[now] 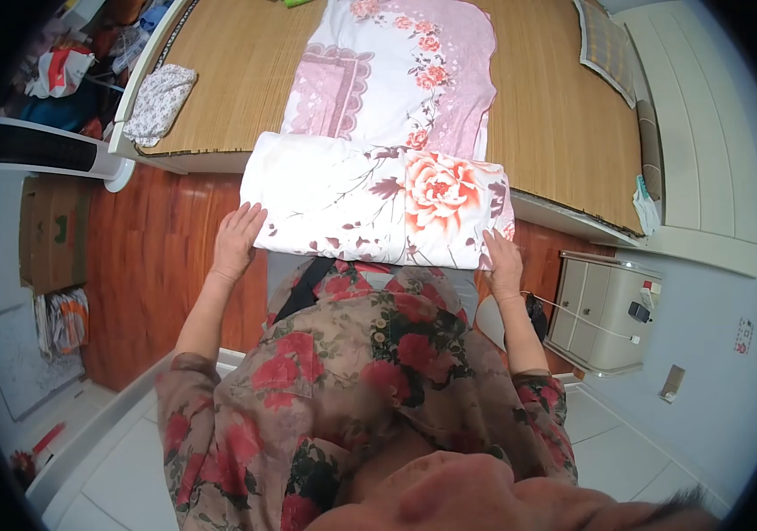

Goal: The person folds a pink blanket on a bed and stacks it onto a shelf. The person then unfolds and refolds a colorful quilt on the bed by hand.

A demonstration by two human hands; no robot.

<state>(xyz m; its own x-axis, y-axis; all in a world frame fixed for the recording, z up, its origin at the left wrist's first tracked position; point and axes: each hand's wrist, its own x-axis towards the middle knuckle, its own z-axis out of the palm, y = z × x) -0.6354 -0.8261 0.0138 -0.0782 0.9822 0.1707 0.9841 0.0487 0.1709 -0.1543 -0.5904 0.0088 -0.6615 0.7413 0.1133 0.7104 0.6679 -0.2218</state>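
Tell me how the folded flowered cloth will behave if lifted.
The flowered cloth would probably sag where unsupported: its folded end looks soft and rounded. Being folded over, it may feel bulkier than a single sheet.

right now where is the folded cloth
In the head view, the folded cloth is just above centre, at the near edge of the bed, between the left hand and right hand.

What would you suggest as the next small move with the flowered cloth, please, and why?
Perhaps turn the folded section forward, since the left hand and right hand are at its opposite ends, and the flat section lies spread beyond it on the bed.
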